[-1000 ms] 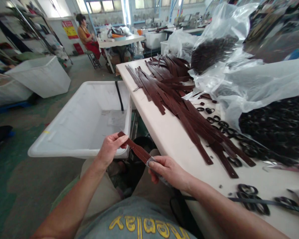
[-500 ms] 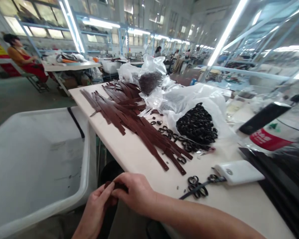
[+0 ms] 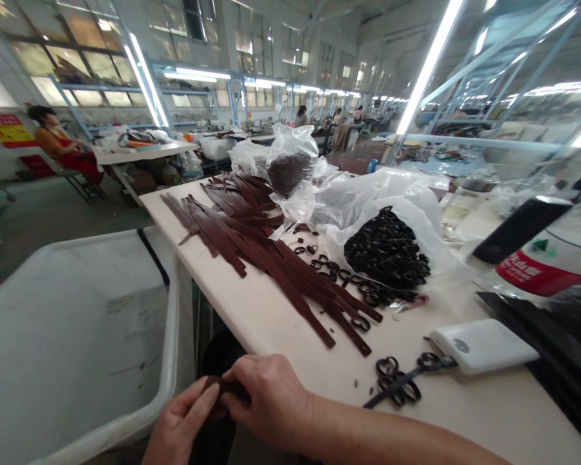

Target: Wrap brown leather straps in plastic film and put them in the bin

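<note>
fingers: left hand [image 3: 177,420] and right hand [image 3: 271,400] bunched close, thumbs and fingertips pinched shut on a brown strap [image 3: 215,380], which sits between them near the edge of the table [image 3: 271,332]. handling (judged): light, bendable but springy, slightly slick, not fragile; best pinched across its flat faces near an end. hidden: most of the strap, behind the fingers; left wrist cut off at 6 o'clock. outward: strap pile [image 3: 266,248] at 1 o'clock, overlaps hard to trace; white bin [image 3: 172,336] at 9 o'clock, cropped.

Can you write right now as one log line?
left hand: pinching brown strip; right hand: same strip; table: strip pile, black loops; beside table: white bin
</note>
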`<state>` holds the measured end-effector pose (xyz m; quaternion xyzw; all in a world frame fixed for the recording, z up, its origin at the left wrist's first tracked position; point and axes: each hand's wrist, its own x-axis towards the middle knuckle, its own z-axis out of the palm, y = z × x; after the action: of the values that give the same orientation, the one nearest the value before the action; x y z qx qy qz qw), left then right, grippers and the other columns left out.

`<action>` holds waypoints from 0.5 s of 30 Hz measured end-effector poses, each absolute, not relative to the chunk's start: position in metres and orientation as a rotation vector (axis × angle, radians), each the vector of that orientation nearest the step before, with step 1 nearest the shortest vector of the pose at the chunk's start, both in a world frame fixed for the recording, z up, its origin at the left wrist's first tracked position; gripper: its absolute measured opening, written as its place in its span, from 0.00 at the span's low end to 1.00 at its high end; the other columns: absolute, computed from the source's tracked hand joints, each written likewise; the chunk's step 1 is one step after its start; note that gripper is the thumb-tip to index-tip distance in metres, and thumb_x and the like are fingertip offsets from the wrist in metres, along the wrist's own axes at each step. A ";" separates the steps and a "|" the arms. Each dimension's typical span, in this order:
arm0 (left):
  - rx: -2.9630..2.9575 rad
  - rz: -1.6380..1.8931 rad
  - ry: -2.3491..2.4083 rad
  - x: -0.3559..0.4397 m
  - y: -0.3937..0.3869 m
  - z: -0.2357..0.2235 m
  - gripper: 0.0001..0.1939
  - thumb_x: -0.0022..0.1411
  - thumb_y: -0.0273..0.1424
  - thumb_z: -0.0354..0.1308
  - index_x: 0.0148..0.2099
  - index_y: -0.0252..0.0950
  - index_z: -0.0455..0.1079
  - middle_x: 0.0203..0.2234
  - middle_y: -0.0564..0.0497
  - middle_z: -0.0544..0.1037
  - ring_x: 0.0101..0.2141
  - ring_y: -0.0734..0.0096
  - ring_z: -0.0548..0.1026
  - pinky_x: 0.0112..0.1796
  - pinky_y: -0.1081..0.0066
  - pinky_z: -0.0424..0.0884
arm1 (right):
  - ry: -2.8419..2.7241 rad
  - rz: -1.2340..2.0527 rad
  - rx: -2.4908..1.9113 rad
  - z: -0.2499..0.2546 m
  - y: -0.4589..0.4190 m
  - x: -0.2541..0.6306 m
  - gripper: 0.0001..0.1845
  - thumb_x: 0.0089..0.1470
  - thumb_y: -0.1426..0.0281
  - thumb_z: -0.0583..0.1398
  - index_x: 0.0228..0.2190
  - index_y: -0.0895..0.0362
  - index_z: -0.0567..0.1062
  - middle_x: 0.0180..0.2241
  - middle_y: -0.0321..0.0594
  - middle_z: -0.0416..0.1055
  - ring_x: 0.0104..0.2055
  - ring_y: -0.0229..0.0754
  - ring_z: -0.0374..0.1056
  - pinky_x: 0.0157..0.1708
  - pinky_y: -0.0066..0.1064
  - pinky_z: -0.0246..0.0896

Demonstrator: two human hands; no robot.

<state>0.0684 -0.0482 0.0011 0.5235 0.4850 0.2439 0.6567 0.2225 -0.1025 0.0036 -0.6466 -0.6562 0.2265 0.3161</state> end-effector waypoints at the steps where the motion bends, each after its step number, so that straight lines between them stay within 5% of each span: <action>1: 1.191 0.544 1.080 0.067 -0.048 0.001 0.20 0.43 0.50 0.66 0.22 0.38 0.72 0.18 0.53 0.70 0.23 0.65 0.69 0.25 0.69 0.67 | -1.751 0.576 -1.690 0.004 -0.103 0.223 0.10 0.52 0.66 0.60 0.35 0.54 0.79 0.32 0.37 0.79 0.35 0.40 0.75 0.32 0.24 0.63; 6: 1.161 0.523 1.023 0.060 -0.040 -0.002 0.18 0.44 0.48 0.69 0.25 0.37 0.75 0.18 0.54 0.70 0.21 0.72 0.66 0.23 0.74 0.65 | -1.825 0.470 -1.684 0.006 -0.104 0.225 0.08 0.52 0.68 0.60 0.34 0.55 0.78 0.31 0.37 0.79 0.32 0.39 0.75 0.29 0.24 0.61; 10: 1.223 0.549 1.029 0.053 -0.023 -0.005 0.21 0.39 0.44 0.73 0.37 0.43 0.80 0.29 0.49 0.81 0.31 0.62 0.76 0.33 0.70 0.73 | -1.857 0.418 -1.677 0.006 -0.103 0.226 0.08 0.51 0.69 0.60 0.34 0.55 0.77 0.30 0.37 0.79 0.30 0.39 0.74 0.28 0.24 0.60; 15: 1.540 0.472 1.024 0.049 -0.015 -0.003 0.14 0.41 0.44 0.70 0.30 0.43 0.81 0.28 0.48 0.82 0.33 0.55 0.78 0.36 0.68 0.74 | -1.878 0.418 -1.717 -0.002 -0.102 0.223 0.07 0.51 0.66 0.60 0.31 0.55 0.77 0.29 0.37 0.79 0.29 0.40 0.74 0.26 0.25 0.59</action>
<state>0.0488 -0.0154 -0.0033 0.6584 0.4379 0.2018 0.5780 0.2229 -0.1020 -0.0020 -0.6396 -0.6996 0.1556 0.2781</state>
